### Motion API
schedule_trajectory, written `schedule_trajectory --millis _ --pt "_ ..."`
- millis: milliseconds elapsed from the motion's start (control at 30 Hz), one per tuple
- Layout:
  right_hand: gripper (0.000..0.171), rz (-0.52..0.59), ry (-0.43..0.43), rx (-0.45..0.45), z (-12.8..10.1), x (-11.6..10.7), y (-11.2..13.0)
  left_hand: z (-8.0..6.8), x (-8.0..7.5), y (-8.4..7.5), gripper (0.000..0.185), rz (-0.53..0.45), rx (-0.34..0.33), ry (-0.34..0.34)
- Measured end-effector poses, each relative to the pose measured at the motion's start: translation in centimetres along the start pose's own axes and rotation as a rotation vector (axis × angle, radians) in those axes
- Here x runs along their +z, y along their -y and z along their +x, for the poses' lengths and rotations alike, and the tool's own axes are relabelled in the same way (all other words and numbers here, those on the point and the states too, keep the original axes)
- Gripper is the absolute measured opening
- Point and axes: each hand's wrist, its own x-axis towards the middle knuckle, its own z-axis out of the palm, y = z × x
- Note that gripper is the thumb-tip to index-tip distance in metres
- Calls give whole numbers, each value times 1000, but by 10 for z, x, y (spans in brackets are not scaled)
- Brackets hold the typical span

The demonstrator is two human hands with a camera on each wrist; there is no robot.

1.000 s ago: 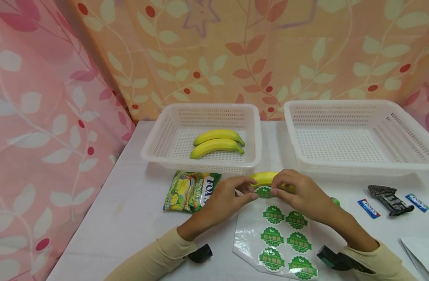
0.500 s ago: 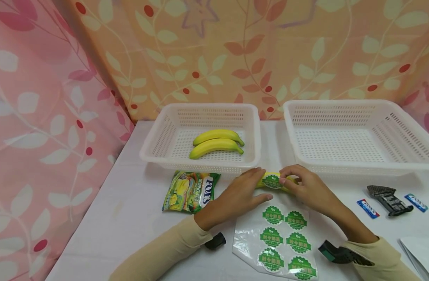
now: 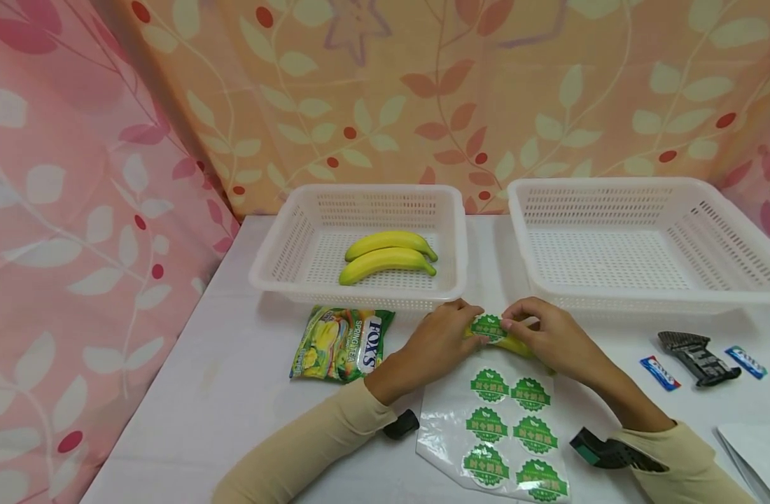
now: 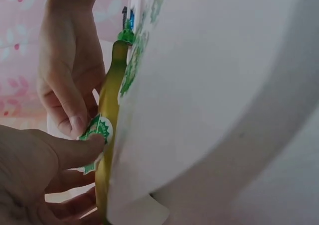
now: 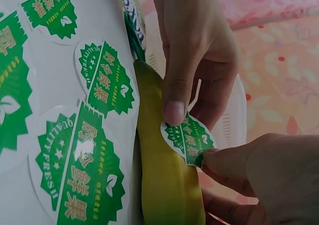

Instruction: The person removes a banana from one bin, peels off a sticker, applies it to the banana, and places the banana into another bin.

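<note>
My left hand [image 3: 440, 344] grips a yellow banana [image 3: 516, 344] at its left part, thumb on a round green-and-white sticker [image 3: 488, 327]. From the other side my right hand [image 3: 551, 336] pinches the sticker's right edge with thumb and fingertip. In the right wrist view part of the sticker [image 5: 185, 139] lies over the banana's skin [image 5: 167, 185], while its outer side stands out past the banana, between both hands. Right below lies a clear sheet [image 3: 444, 427] carrying several more green stickers [image 3: 486, 425].
A white basket [image 3: 360, 288] with two bananas [image 3: 388, 255] stands at back left. Another white basket [image 3: 637, 297] is at back right. A green FOX'S bag [image 3: 341, 343] lies left of the hands. A black wrapper [image 3: 698, 358], small blue packets [image 3: 660, 373] and tweezers [image 3: 747, 462] lie right.
The sticker has come up from beside the sheet onto the banana. My left hand has moved right, its thumb closing onto the sticker, and the banana has tilted, right end lower.
</note>
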Motion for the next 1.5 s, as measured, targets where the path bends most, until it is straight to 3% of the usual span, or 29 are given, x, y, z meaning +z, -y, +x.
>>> schedule_trajectory --millis 133,267,467,633,900,1233,1500 --pt "18 -27 -12 -21 1 1 -3 2 1 1 44 -17 -5 -27" --pt "12 -47 -54 -108 2 3 -4 2 1 1 47 -27 -21 -27" --pt "29 -90 -41 -232 2 5 -6 2 2 3 49 -33 -23 -23" --pt "42 -150 -30 -235 2 7 -7 4 2 6 39 -41 11 -27" --pt "42 -238 -34 -209 3 12 -9 3 0 8 38 -37 22 -5" --pt "36 -316 -67 -310 3 15 -11 4 -1 6 38 -32 10 9" --pt "45 -293 12 -223 1 2 -7 3 -1 7 37 -33 11 5"
